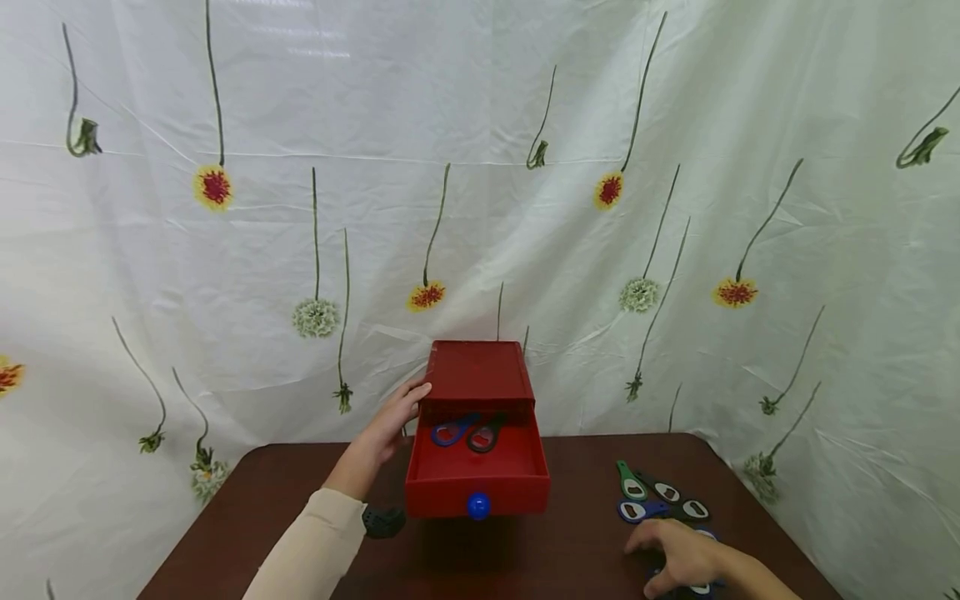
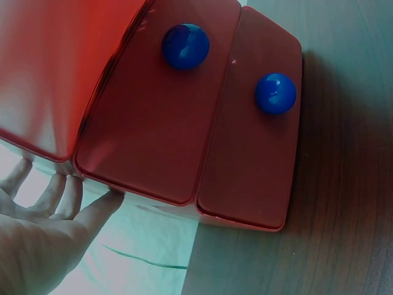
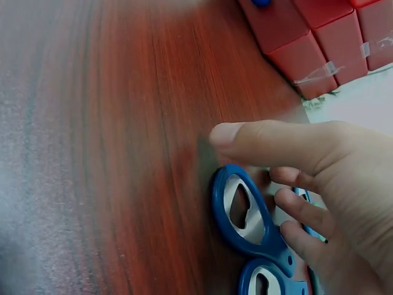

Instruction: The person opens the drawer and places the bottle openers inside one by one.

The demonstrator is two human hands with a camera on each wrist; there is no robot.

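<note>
A red drawer box [image 1: 480,367] stands near the back of the table, its top drawer [image 1: 477,497] pulled out. Inside that drawer lie a blue bottle opener [image 1: 447,432] and a black bottle opener [image 1: 483,437]. My left hand [image 1: 382,425] rests against the box's left side, its fingers fairly straight. Over several bottle openers at the right of the table, my right hand [image 1: 678,554] hovers with thumb and fingers spread apart. A blue bottle opener [image 3: 252,212] lies just below that thumb in the right wrist view; nothing is visibly held.
More bottle openers lie just past my right hand, among them a green one [image 1: 632,482] and a blue one [image 1: 641,510]. Two lower drawers with blue knobs [image 2: 276,93] are shut. Behind the dark wooden table [image 1: 570,475] hangs a flowered white cloth [image 1: 480,233].
</note>
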